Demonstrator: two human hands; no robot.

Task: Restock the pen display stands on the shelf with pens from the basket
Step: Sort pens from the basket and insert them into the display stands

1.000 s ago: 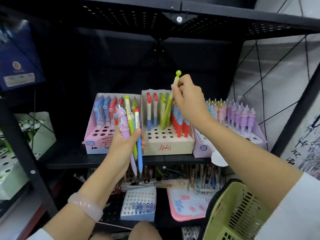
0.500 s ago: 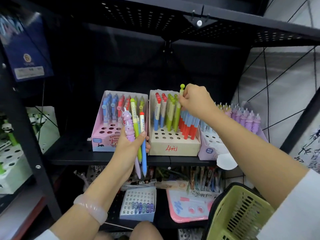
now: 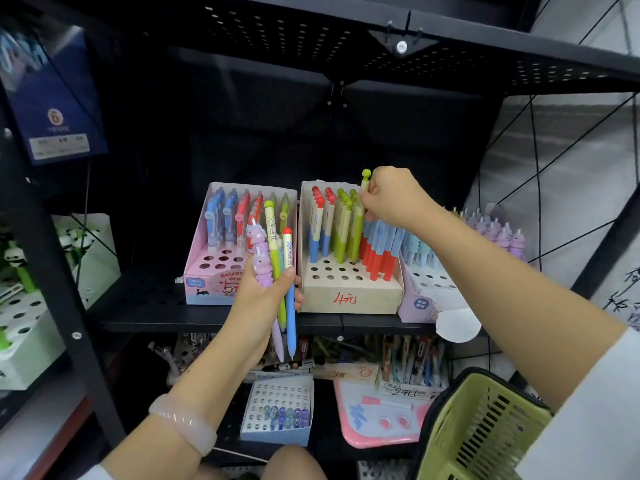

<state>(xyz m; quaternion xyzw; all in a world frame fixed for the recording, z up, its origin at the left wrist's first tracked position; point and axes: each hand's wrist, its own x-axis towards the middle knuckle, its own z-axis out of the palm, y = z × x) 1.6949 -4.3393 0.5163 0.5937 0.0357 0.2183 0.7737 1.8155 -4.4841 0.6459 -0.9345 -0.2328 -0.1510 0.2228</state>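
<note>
Two hands are up at the shelf [image 3: 214, 320]. Your right hand [image 3: 391, 199] reaches forward from the right, fingers curled, pinching the top of a green pen [image 3: 360, 216] just under its ball cap; the pen stands upright among the other green ones in the beige stand [image 3: 349, 296] directly below that hand. Your left hand [image 3: 266, 292] is lower and to the left, palm turned away from you, thumb clamped across a bundle of three pens [image 3: 277, 265]: a purple figure-topped one, a green one and a blue one with a red cap, their tips hanging down past the shelf edge. A pale bracelet [image 3: 183, 424] sits on that wrist.

The beige stand holds blue, green and red-and-blue pens toward its back, with empty holes along the front rows. Behind your left hand, the pink stand [image 3: 207, 289] carries blue, red and green pens at the back and open holes in front. Beyond your right forearm, a lilac stand [image 3: 429, 306] holds pastel figure pens. The green basket [image 3: 481, 427] hangs under your right forearm; its contents are out of sight.
</note>
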